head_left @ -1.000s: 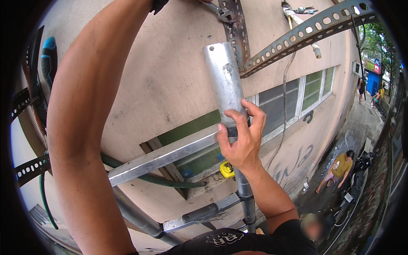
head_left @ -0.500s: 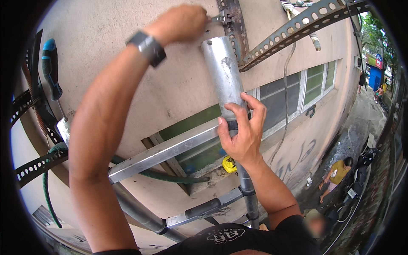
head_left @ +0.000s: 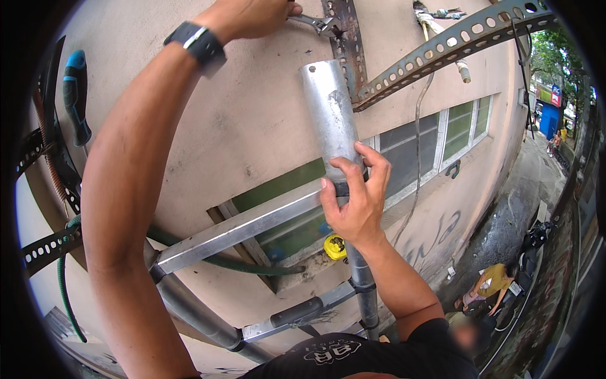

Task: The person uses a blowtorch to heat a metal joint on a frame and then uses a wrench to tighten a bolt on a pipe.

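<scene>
My left hand (head_left: pixel 249 18), a dark watch on its wrist, is closed round the handle of an adjustable wrench (head_left: pixel 315 24). The wrench's jaws sit at a bolt on the rusty slotted angle bar (head_left: pixel 349 47) fixed upright to the wall. Lower down, my right hand (head_left: pixel 358 199) curls its fingers round the top joint of a metal ladder (head_left: pixel 243 224), where a silver pipe (head_left: pixel 329 107) rises from the side rail. Its thumb rests by the end of the top rung.
A slotted bracket arm (head_left: pixel 454 47) juts out to the right. On the left are a blue-and-black screwdriver (head_left: pixel 77 98) and a green hose (head_left: pixel 61 297). A yellow tape measure (head_left: pixel 335 247) is behind the ladder by the window (head_left: pixel 410 148). People and a motorcycle (head_left: pixel 533 243) are down in the alley.
My left hand has swung left and up, bringing more of the wrench handle into sight; its jaws stay at the bolt. My right hand keeps its hold. Below, the person in yellow has bent over.
</scene>
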A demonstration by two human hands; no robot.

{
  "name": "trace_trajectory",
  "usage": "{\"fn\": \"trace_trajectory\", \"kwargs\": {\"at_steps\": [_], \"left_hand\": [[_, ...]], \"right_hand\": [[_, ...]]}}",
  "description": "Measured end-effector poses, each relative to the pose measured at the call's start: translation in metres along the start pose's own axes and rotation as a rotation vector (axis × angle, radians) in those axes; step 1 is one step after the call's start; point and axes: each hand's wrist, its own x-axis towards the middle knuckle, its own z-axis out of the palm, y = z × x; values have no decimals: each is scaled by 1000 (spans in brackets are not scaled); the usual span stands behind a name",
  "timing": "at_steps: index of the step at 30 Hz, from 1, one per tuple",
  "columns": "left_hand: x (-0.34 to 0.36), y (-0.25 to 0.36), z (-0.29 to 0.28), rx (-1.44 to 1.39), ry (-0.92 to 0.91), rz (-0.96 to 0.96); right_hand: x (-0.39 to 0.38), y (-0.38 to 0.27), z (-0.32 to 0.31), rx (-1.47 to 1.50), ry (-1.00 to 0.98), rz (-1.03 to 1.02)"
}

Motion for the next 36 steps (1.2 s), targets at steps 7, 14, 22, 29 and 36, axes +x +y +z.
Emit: {"fn": "trace_trajectory", "kwargs": {"at_steps": [7,14,22,29,36], "left_hand": [[46,9,-15,19,-152,-3],[86,11,-13,121,-269,120],[113,-9,-33,248,-417,203],[96,21,-50,237,-474,165],[60,23,-35,357,-355,58]], "right_hand": [[-3,9,-3,-26,-1,10],[-6,14,-2,-46,-9,32],[-1,3,1,33,6,14],[-2,3,0,20,9,22],[0,1,-1,37,22,22]]}}
